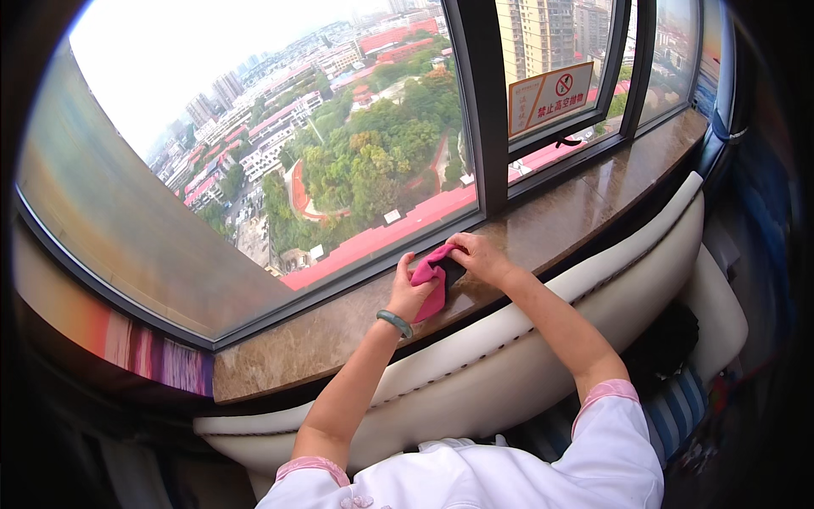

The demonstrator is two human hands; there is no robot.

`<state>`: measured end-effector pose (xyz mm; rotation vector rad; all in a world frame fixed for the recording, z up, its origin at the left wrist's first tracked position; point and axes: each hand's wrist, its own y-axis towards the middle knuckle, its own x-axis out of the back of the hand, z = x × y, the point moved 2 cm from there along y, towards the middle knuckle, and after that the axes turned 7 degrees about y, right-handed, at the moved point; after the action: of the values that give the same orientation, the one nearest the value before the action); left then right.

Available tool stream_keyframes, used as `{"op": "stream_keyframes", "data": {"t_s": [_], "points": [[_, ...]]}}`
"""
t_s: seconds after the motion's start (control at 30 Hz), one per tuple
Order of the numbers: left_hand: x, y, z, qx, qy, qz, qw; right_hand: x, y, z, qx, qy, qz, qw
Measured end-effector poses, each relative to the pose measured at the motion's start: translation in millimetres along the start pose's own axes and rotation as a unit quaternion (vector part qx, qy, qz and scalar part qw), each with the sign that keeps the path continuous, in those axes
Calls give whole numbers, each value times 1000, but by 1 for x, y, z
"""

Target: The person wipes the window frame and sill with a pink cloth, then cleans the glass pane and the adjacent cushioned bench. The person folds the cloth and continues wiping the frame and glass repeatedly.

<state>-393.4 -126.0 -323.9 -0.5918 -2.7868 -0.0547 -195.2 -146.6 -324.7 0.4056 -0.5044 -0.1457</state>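
Note:
Above the brown marble windowsill (311, 347), both hands grip a pink cloth (432, 302) with a dark part along its right side. My left hand (407, 289) has it by the left, thumb lying across the folds. At its upper right edge, my right hand (477, 254) pinches the cloth between thumb and fingers. The cloth hangs bunched at the top, with a flatter flap below. A green bangle (395, 323) circles my left wrist. Whether the cloth touches the sill I cannot tell.
A cream padded sofa back (477, 369) runs along the sill, between it and my body. Dark window frames (477, 108) rise behind the sill. One pane bears a warning sign (551, 98), above a black window handle (568, 142). A blue curtain (718, 127) hangs at right.

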Motion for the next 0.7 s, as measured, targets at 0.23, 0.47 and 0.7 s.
{"op": "stream_keyframes", "data": {"t_s": [0.23, 0.47, 0.7], "points": [[26, 29, 21, -2, -46, -107, 993, 22, 1, 11, 11, -76, -160, 984], [-26, -17, -32, -341, 449, -132, 816, 25, -1, 15, -14, -94, -142, 985], [-27, 19, 10, -179, 511, -55, 839, 27, 3, 13, -10, -88, -153, 984]]}}
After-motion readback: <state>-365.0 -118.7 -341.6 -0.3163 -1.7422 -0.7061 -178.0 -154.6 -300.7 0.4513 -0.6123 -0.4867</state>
